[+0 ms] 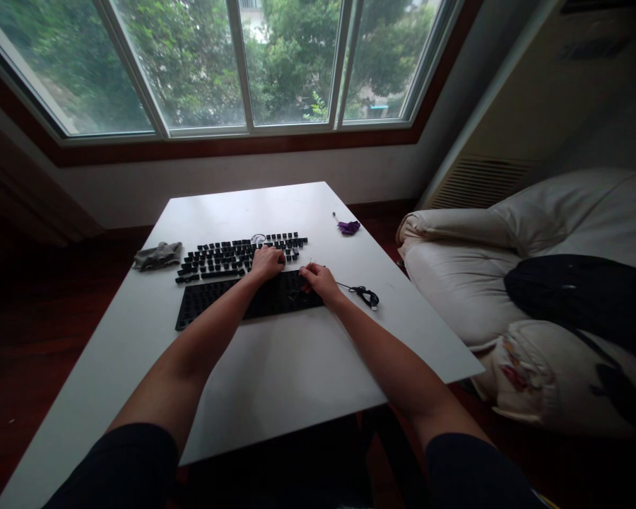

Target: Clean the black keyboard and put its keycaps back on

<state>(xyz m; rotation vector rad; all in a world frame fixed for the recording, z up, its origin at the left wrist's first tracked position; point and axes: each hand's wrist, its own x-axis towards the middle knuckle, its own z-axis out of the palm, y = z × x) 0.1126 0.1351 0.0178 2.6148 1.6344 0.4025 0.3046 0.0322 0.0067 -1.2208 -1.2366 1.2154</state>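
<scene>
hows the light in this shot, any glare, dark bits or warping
Head view: daylight from the window puts a pale sheen on the table's far end; head view: the floor at left sinks into darkness; head view: the window's sides splay outward; head view: the black keyboard shows little fine detail.

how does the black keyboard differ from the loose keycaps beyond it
The keyboard is one long slab, while the keycaps are many small separate pieces. The keyboard lies nearer in view; the keycaps are spread in rows beyond it. Both are black and lie on the white table.
</scene>
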